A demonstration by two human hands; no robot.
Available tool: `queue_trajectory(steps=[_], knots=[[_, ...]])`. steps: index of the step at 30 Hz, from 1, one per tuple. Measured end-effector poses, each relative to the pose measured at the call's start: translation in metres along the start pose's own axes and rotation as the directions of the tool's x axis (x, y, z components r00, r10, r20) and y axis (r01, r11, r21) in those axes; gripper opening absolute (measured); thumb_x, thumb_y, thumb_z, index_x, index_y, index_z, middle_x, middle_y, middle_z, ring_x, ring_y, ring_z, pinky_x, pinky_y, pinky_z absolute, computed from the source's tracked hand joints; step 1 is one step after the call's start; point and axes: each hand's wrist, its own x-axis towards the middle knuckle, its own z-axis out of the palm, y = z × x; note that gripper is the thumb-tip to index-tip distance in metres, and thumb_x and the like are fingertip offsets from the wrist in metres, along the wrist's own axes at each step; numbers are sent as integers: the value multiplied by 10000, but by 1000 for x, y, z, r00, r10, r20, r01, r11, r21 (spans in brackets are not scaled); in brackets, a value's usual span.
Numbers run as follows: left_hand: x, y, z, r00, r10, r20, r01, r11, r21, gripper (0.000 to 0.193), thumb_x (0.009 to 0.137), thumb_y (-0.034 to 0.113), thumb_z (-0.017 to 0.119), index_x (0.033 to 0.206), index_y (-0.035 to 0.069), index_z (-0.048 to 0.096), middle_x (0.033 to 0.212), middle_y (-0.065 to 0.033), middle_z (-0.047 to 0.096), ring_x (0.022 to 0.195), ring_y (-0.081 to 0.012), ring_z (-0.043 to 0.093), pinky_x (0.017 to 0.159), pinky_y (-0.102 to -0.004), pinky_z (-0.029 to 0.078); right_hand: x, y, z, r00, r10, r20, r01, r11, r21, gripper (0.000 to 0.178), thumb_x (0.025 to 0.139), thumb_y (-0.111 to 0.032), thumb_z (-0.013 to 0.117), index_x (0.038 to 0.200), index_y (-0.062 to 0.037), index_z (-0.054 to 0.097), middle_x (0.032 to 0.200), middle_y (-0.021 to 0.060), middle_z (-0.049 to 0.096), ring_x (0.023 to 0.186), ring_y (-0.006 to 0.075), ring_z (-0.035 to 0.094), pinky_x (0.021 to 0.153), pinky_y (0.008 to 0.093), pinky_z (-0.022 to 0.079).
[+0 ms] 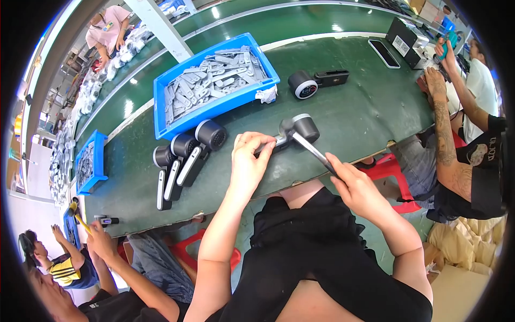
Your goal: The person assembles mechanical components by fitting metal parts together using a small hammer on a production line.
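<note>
On the green bench in front of me lies a black handheld device with a round drum-shaped head point(307, 129) and a handle. My left hand point(250, 155) is closed over the handle end, its thumb and fingertips pinching a grey strip point(280, 140) along it. In my right hand point(354, 185) is a hammer point(312, 147), gripped by its dark handle end. Its blurred head is over the handle, close beside the round head. Whether it touches cannot be made out.
A blue bin point(214, 102) heaped with grey strips stands beyond my hands. Three similar devices point(182, 153) lie left, another point(304, 86) farther off. A phone point(384, 53) and black box point(406, 43) are far right. Co-workers sit on both sides; the left one holds a yellow-handled hammer point(82, 222).
</note>
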Motion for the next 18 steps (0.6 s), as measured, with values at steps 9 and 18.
queue_trajectory(steps=[9, 18], knots=[[3, 1, 1, 1000, -22, 13, 22, 1000, 1, 139, 768, 63, 708, 903, 35, 690, 902, -96, 644, 894, -260, 583, 811, -354, 460, 4, -2, -3, 1000, -3, 2, 3, 1000, -5, 527, 891, -36, 535, 1394, -94, 391, 902, 194, 546, 763, 412, 585, 648, 459, 458], [-13, -13, -21, 994, -24, 103, -1, 973, 232, 408, 680, 229, 795, 1021, 61, 646, 927, -88, 625, 944, -273, 564, 865, -379, 399, 2, -15, 1, 986, -147, -83, 154, 985, 79, 528, 883, -12, 559, 1387, -64, 410, 870, 172, 544, 713, 368, 567, 647, 363, 480]])
